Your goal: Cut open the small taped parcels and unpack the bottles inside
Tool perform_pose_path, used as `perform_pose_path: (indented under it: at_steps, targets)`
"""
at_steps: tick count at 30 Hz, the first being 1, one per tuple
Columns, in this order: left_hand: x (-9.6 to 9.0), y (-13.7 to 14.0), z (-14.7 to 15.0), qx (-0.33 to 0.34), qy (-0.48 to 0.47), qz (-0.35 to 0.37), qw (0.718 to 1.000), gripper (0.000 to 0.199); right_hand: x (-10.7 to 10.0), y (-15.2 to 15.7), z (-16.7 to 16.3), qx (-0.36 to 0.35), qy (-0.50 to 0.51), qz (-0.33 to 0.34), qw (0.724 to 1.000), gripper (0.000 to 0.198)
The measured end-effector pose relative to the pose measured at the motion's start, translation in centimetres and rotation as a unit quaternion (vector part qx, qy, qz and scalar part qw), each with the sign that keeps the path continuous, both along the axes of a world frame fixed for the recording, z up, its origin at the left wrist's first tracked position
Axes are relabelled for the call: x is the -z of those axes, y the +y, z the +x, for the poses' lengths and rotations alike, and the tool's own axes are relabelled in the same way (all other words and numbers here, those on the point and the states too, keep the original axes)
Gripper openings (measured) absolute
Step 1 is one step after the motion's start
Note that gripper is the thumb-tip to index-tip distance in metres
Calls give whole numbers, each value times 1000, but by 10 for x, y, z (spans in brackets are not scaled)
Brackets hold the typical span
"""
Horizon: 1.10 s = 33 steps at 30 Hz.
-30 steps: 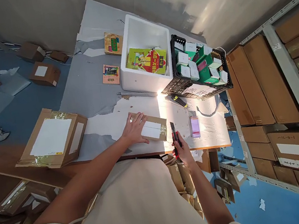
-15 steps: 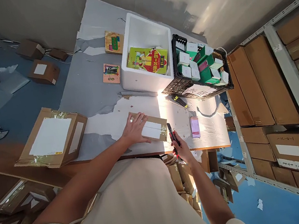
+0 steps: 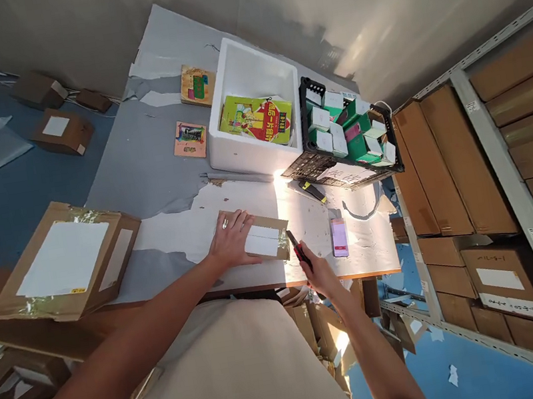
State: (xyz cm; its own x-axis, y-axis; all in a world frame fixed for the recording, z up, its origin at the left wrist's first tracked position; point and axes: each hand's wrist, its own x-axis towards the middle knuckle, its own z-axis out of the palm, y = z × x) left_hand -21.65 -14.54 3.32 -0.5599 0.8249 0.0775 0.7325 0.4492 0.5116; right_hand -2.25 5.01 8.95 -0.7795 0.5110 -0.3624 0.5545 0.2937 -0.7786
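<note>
My left hand [image 3: 231,240] is laid across a small flat cardboard box [image 3: 276,225], with the fingers toward its far edge and the thumb at its near side. The box carries a white label [image 3: 263,240] and shiny clear tape at its right end. Wrapped in my right hand [image 3: 319,273] is a black and red utility knife [image 3: 299,250], its tip close to the taped right end of the box. Whether the blade touches the tape cannot be made out. A phone with a lit screen [image 3: 338,237] lies to the right of that hand.
A white foam box [image 3: 254,155] with books in it stands behind, beside a black plastic crate [image 3: 309,164] of green and white cartons. A large taped carton [image 3: 120,266] is at left. Two books [image 3: 189,139] and a yellow-black cutter [image 3: 313,191] lie on the table. Shelves of cartons line the right.
The view has shifted slightly. My right hand has tilted the knife, its tip now pointing more up and left at the box's right end. The left hand stays on the box.
</note>
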Motion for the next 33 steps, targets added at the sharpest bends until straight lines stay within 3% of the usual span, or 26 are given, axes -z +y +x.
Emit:
perform_pose_path:
  at_steps: [3,7,10,14,24,33]
  targets:
    - [0,1,1,-2,0,-18,1000,110,5,-13,1,-8,-7,66,998,57]
    - [1,1,1,6,6,-28,1000,110,8,-20,1,-16,-17,80,997,56]
    - [2,1,1,1,22,-38,999,111,2,-19,2,-96,-83,123,984,60]
    - [2,0,2,14,44,-46,998,110,-9,-21,2,-198,-183,183,945,60]
    - [2,1,4,0,58,-36,998,104,-20,-42,-2,-211,-297,242,899,60]
    - [2,2,7,-18,58,-65,996,107,-28,-54,-9,-214,-347,250,878,61]
